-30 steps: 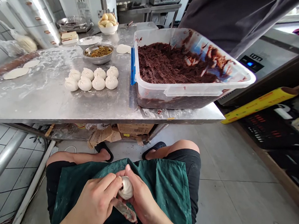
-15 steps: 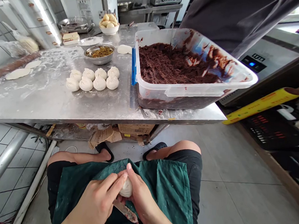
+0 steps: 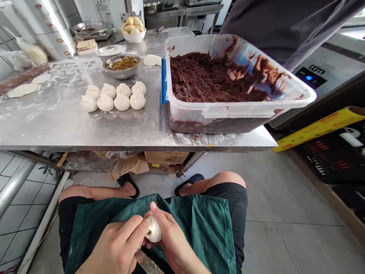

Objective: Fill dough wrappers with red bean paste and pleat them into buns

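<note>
Over my lap and the green apron (image 3: 200,228), both hands pinch one white dough bun (image 3: 154,230). My left hand (image 3: 115,250) closes its thumb and forefinger on the bun's left side. It also seems to hold a flat spatula (image 3: 153,271) smeared with dark paste, which pokes out below. My right hand (image 3: 170,238) cups the bun from the right, fingers curled round it.
A steel table (image 3: 59,122) ahead carries several shaped buns (image 3: 112,96), a clear tub of dark red paste (image 3: 231,86), a metal bowl of greenish filling (image 3: 121,64), flat dough rounds (image 3: 22,90) and a bowl of pale buns (image 3: 132,28). Another person in dark clothing (image 3: 285,22) stands behind the tub.
My fingers have shifted slightly around the bun, turning it a little. Everything else stays as it was.
</note>
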A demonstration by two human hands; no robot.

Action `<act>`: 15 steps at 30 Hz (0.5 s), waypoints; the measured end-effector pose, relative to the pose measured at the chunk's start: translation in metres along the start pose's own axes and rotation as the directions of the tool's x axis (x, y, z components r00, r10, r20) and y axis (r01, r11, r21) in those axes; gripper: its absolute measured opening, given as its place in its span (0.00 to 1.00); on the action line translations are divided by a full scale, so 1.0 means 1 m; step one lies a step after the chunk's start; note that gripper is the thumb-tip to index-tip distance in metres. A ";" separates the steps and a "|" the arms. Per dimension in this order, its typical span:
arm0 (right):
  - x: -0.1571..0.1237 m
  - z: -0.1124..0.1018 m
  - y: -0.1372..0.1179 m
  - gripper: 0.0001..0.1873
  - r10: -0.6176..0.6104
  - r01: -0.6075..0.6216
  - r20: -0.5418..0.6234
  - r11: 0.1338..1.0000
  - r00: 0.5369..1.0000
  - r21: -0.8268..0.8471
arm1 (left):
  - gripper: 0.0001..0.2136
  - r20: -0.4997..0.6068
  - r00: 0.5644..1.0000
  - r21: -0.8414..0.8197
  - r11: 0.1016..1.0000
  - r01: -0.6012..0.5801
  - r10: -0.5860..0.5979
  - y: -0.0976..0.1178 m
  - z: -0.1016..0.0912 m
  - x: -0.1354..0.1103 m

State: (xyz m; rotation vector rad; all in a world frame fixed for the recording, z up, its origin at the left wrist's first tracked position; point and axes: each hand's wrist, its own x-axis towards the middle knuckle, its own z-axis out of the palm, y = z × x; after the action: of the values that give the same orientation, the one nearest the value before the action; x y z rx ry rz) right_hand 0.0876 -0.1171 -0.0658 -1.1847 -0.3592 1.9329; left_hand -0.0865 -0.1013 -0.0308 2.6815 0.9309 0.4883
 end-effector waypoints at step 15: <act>0.003 -0.001 0.002 0.32 0.023 -0.021 0.076 0.999 0.997 -0.026 | 0.16 -0.013 1.000 0.016 1.000 -0.011 0.011 0.000 -0.003 0.000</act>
State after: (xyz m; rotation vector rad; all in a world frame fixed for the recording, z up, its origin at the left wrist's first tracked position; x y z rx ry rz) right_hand 0.0867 -0.1163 -0.0689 -1.1380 -0.4137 2.0022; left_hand -0.0875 -0.1010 -0.0280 2.7026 0.9281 0.5031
